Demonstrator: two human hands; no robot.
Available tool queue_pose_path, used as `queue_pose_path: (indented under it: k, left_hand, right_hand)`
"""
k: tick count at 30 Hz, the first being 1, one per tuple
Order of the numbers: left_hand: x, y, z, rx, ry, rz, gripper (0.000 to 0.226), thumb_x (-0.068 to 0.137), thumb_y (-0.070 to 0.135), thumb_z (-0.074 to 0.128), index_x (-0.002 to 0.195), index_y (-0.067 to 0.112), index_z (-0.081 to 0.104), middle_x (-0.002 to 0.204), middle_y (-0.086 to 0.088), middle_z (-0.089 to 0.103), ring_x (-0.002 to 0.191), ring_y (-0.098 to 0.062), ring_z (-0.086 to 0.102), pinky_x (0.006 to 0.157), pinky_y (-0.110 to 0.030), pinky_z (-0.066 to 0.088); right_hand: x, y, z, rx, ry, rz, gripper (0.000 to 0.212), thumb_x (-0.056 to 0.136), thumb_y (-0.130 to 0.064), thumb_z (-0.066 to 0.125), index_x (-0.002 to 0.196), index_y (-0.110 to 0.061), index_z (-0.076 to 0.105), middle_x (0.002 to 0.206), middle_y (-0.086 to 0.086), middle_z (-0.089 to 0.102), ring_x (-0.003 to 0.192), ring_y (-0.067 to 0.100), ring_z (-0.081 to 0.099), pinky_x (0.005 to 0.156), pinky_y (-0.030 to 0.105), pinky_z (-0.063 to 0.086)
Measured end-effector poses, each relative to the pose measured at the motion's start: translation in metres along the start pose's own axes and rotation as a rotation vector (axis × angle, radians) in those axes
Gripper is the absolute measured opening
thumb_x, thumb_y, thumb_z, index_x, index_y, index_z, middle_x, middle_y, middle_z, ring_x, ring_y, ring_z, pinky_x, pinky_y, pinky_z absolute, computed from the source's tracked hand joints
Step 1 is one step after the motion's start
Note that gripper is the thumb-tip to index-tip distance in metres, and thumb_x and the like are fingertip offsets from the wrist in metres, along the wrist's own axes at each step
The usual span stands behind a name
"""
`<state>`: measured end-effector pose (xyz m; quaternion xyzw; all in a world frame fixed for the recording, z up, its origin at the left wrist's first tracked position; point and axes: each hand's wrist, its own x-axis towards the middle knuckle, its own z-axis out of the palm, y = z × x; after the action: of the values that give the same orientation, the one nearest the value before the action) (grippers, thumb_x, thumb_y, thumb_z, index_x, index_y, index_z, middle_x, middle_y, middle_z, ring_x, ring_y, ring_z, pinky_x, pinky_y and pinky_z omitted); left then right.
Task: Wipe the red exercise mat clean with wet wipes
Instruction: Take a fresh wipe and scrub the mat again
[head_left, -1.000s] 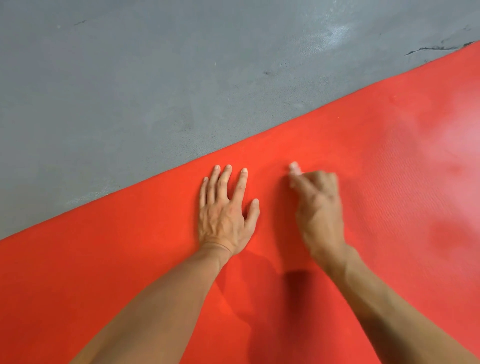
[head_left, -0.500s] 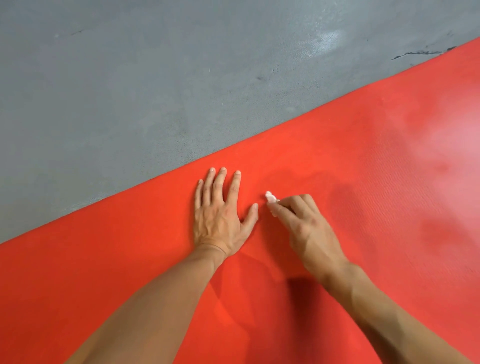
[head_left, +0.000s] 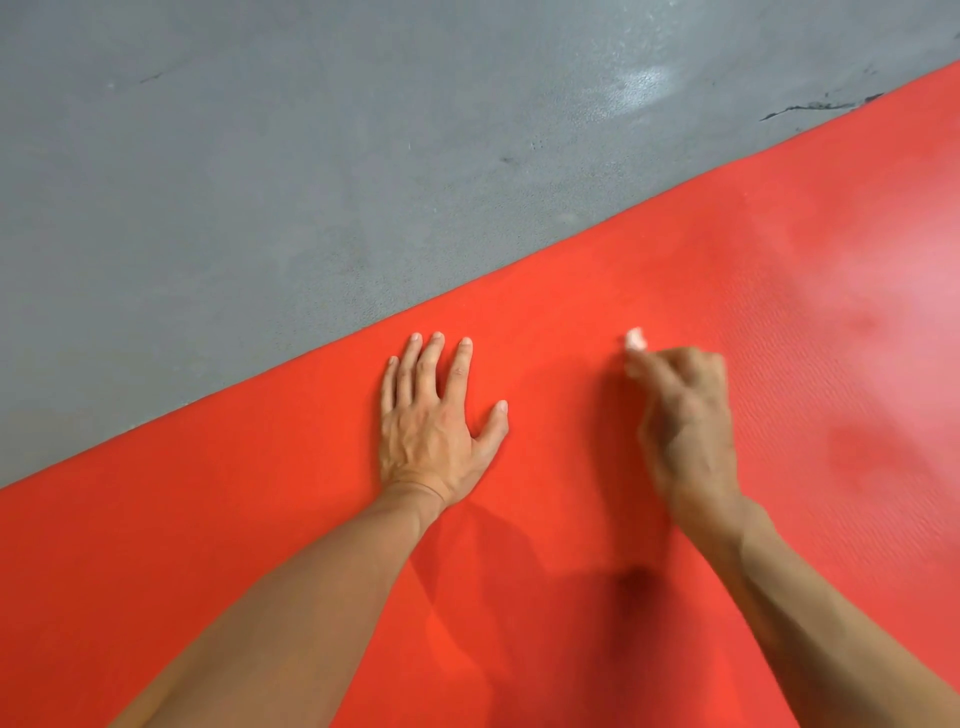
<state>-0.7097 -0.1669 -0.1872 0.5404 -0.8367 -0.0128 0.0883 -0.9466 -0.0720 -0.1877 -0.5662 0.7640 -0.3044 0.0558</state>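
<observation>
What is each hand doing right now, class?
Left hand: open, pressed flat on the red mat.
Right hand: closed, gripping a small white wet wipe.

Matt red mat on rough grey floor

The mat (head_left: 597, 597) looks like soft foam or rubber — matt at lower left, with a fine ribbed grain showing at right, where a pale, hazy sheen lies across its surface. The floor (head_left: 260, 182) in the upper half of the frame reads as grey concrete — dull, grainy and mottled, with a few dark scuffs and a whitish glossy patch at upper right. The wipe (head_left: 635, 339) is a small white, soft-looking wad, too blurred to tell more.
</observation>
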Motion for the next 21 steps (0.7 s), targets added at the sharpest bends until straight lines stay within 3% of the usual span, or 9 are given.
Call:
queue_pose_path:
  k: [2, 3, 6, 8, 13, 15, 18, 19, 21]
  left_hand:
    - [0.0, 0.0, 0.0, -0.002, 0.007, 0.005, 0.077, 0.093, 0.063, 0.046, 0.157, 0.02, 0.044, 0.162, -0.013, 0.039, 0.157, -0.032, 0.024, 0.127, -0.054, 0.02]
    - [0.0, 0.0, 0.0, -0.003, 0.011, 0.004, 0.077, 0.093, 0.062, 0.046, 0.157, 0.02, 0.045, 0.162, -0.013, 0.04, 0.157, -0.032, 0.024, 0.127, -0.054, 0.02]
    - [0.0, 0.0, 0.0, -0.003, 0.017, 0.01, 0.077, 0.093, 0.063, 0.045, 0.157, 0.02, 0.044, 0.162, -0.013, 0.039, 0.157, -0.032, 0.024, 0.127, -0.054, 0.02]
    - [0.0, 0.0, 0.0, -0.008, 0.017, 0.008, 0.078, 0.093, 0.063, 0.044, 0.157, 0.02, 0.045, 0.162, -0.013, 0.039, 0.157, -0.032, 0.024, 0.127, -0.054, 0.02]
    - [-0.002, -0.001, 0.002, 0.005, 0.011, 0.004, 0.078, 0.093, 0.064, 0.044, 0.157, 0.02, 0.044, 0.162, -0.013, 0.039, 0.157, -0.031, 0.024, 0.127, -0.053, 0.019]
    - [-0.003, 0.0, 0.002, -0.004, 0.021, 0.007, 0.078, 0.093, 0.063, 0.044, 0.157, 0.02, 0.045, 0.162, -0.013, 0.04, 0.157, -0.032, 0.024, 0.127, -0.054, 0.02]
    - [0.0, -0.001, 0.001, -0.014, 0.04, 0.014, 0.077, 0.093, 0.063, 0.044, 0.156, 0.019, 0.047, 0.161, -0.013, 0.041, 0.156, -0.032, 0.026, 0.127, -0.054, 0.021]
    - [0.0, 0.0, 0.001, -0.014, 0.039, 0.011, 0.077, 0.093, 0.063, 0.044, 0.156, 0.019, 0.047, 0.161, -0.013, 0.041, 0.156, -0.032, 0.027, 0.127, -0.054, 0.021]
    - [-0.001, 0.0, 0.003, -0.008, 0.03, 0.007, 0.077, 0.092, 0.064, 0.043, 0.156, 0.02, 0.047, 0.161, -0.013, 0.041, 0.156, -0.032, 0.026, 0.127, -0.053, 0.02]
  right_hand:
    - [0.001, -0.009, 0.007, 0.001, 0.102, 0.202, 0.05, 0.089, 0.007, 0.052, 0.136, -0.006, 0.063, 0.099, 0.012, 0.058, 0.092, 0.032, 0.048, 0.084, 0.043, 0.045]
    - [-0.006, -0.025, 0.014, 0.013, 0.072, 0.172, 0.05, 0.091, 0.007, 0.054, 0.139, -0.006, 0.061, 0.1, 0.012, 0.058, 0.093, 0.032, 0.049, 0.085, 0.043, 0.045]
    - [-0.042, -0.063, 0.016, 0.069, -0.168, -0.233, 0.044, 0.102, -0.012, 0.041, 0.141, -0.004, 0.058, 0.104, 0.01, 0.06, 0.092, 0.03, 0.052, 0.084, 0.04, 0.05]
    - [-0.033, -0.042, 0.001, 0.019, -0.219, -0.372, 0.048, 0.1, -0.015, 0.039, 0.143, -0.002, 0.057, 0.107, 0.011, 0.061, 0.092, 0.031, 0.053, 0.084, 0.042, 0.05]
    - [-0.013, -0.003, -0.003, -0.04, 0.133, 0.227, 0.047, 0.093, 0.001, 0.047, 0.136, -0.006, 0.064, 0.099, 0.012, 0.058, 0.093, 0.032, 0.046, 0.083, 0.044, 0.044]
    - [-0.034, -0.047, 0.011, 0.005, 0.034, 0.106, 0.05, 0.092, -0.003, 0.039, 0.137, -0.003, 0.062, 0.101, 0.011, 0.059, 0.093, 0.032, 0.049, 0.083, 0.043, 0.047]
    - [-0.052, -0.058, 0.007, 0.021, -0.172, -0.305, 0.044, 0.098, -0.012, 0.037, 0.133, -0.005, 0.065, 0.106, 0.007, 0.062, 0.089, 0.029, 0.053, 0.079, 0.04, 0.052]
    - [-0.044, -0.043, 0.001, -0.002, -0.161, -0.334, 0.042, 0.1, -0.011, 0.039, 0.133, -0.006, 0.065, 0.107, 0.007, 0.062, 0.09, 0.03, 0.053, 0.079, 0.039, 0.051]
    - [-0.026, -0.008, -0.006, -0.057, -0.034, -0.153, 0.033, 0.102, -0.007, 0.05, 0.129, -0.006, 0.068, 0.101, 0.01, 0.062, 0.089, 0.032, 0.052, 0.078, 0.039, 0.045]
